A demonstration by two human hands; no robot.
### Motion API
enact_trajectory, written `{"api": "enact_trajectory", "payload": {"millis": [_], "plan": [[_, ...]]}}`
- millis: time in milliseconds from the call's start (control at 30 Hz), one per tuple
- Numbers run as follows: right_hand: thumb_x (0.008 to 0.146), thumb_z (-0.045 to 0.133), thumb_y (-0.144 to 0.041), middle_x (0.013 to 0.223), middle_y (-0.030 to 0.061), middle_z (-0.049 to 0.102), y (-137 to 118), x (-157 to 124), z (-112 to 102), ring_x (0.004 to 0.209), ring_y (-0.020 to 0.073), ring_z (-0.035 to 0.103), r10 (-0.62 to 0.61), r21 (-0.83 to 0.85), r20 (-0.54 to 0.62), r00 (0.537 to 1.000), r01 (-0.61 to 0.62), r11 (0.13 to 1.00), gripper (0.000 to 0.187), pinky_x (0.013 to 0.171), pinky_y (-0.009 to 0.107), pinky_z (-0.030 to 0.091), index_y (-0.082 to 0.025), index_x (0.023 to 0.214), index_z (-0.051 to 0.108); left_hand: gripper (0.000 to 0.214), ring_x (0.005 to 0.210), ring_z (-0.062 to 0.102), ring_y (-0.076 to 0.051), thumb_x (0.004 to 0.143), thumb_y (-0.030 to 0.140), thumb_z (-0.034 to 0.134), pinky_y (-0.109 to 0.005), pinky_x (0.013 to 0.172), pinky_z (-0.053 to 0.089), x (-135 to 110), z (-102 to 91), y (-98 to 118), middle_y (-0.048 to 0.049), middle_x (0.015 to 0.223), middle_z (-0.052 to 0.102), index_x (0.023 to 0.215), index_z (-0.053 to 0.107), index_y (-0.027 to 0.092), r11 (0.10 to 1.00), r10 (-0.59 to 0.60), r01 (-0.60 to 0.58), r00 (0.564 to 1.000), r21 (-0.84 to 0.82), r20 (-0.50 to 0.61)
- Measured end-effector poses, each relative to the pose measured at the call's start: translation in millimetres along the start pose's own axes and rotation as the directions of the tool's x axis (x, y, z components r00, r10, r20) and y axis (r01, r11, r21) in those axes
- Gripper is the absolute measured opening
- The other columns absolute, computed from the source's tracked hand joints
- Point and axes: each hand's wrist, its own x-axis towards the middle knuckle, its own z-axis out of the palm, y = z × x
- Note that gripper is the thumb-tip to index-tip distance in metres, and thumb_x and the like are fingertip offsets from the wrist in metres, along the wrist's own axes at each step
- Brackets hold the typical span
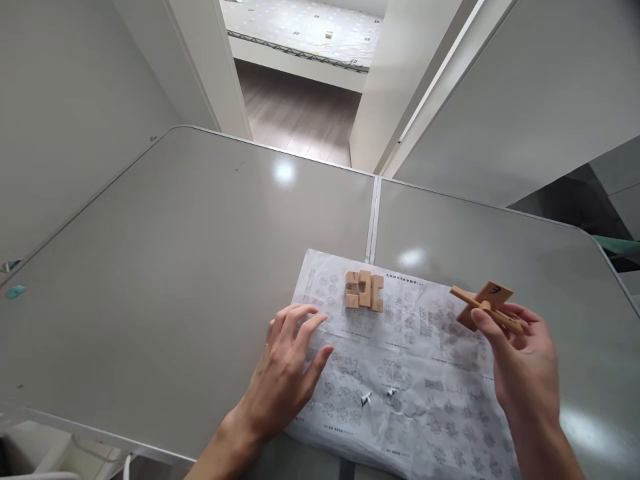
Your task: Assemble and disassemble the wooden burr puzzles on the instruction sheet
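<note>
My right hand grips a wooden puzzle piece between thumb and fingers, held above the right part of the paper sheet. That piece looks like flat wooden parts crossing each other, with a dark mark on one face. My left hand rests at the sheet's left edge, fingers apart and curved, with nothing in it. Beyond its fingertips a small group of notched wooden blocks sits together on the sheet, apart from the hand. Printed diagrams and text cover the creased paper sheet, which has two small tears.
The grey table has a seam running back from the sheet. Past its far edge are a doorway with wooden floor and a bed. A white door panel stands at the right, close behind the table.
</note>
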Motion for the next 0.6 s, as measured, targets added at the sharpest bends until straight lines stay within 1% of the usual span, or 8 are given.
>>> {"api": "enact_trajectory", "payload": {"millis": [100,167,267,367,467,600], "plan": [[0.071,0.097,-0.034,0.128,0.0149,0.070,5.7,8.4,-3.4,0.130,0.0373,0.069,0.010,-0.017,-0.032,0.999,-0.011,1.000,0.061,0.112,0.047,0.053,-0.027,0.115,0.056,0.032,0.142,0.050,-0.031,0.108,0.024,0.056,-0.050,0.117,0.047,0.8,2.0,-0.6,-0.0154,0.143,0.060,0.140,0.053,0.019,1.000,-0.003,0.003,1.000,0.011,-0.023],[0.069,0.098,-0.029,0.126,0.0139,0.071,9.1,11.6,-4.7,0.124,0.0355,0.072,0.014,-0.015,-0.062,0.998,-0.015,1.000,0.061,0.106,0.042,0.057,-0.027,0.114,0.057,0.032,0.146,0.047,-0.031,0.108,0.023,0.057,-0.050,0.119,0.044,0.5,2.9,-1.0,-0.0153,0.147,0.059,0.140,0.053,0.020,1.000,-0.013,0.013,1.000,0.017,-0.016],[0.069,0.097,-0.027,0.126,0.0125,0.070,13.6,15.0,-6.1,0.120,0.0328,0.074,0.044,-0.028,-0.083,0.996,-0.047,0.999,0.062,0.100,0.037,0.059,-0.026,0.116,0.057,0.033,0.149,0.046,-0.030,0.108,0.024,0.057,-0.049,0.120,0.042,0.1,3.6,-0.9,-0.0148,0.149,0.059,0.140,0.053,0.020,0.999,-0.023,0.023,1.000,0.032,-0.006],[0.071,0.094,-0.027,0.127,0.0126,0.069,20.2,20.7,-8.3,0.122,0.0315,0.072,0.073,-0.038,-0.084,0.994,-0.077,0.996,0.062,0.097,0.034,0.058,-0.025,0.121,0.058,0.033,0.151,0.045,-0.031,0.109,0.025,0.056,-0.049,0.119,0.043,0.4,3.6,0.1,-0.0154,0.152,0.059,0.141,0.053,0.019,0.998,-0.016,0.016,1.000,0.060,0.004],[0.072,0.094,-0.030,0.125,0.0122,0.070,27.5,27.7,-11.0,0.122,0.0304,0.071,0.082,-0.059,-0.100,0.992,-0.088,0.994,0.061,0.096,0.033,0.057,-0.026,0.123,0.061,0.035,0.156,0.041,-0.032,0.109,0.025,0.055,-0.049,0.121,0.042,0.4,3.4,1.0,-0.0165,0.159,0.055,0.143,0.051,0.019,0.995,-0.006,0.004,1.000,0.097,0.026],[0.074,0.094,-0.041,0.129,0.0134,0.069,26.1,28.4,-11.4,0.119,0.0309,0.070,0.114,-0.131,-0.099,0.989,-0.126,0.983,0.066,0.098,0.038,0.055,-0.025,0.130,0.062,0.040,0.161,0.034,-0.032,0.110,0.026,0.053,-0.051,0.123,0.041,0.8,2.6,1.1,-0.0174,0.165,0.049,0.149,0.047,0.018,0.990,-0.010,0.002,0.998,0.138,0.060]]}}
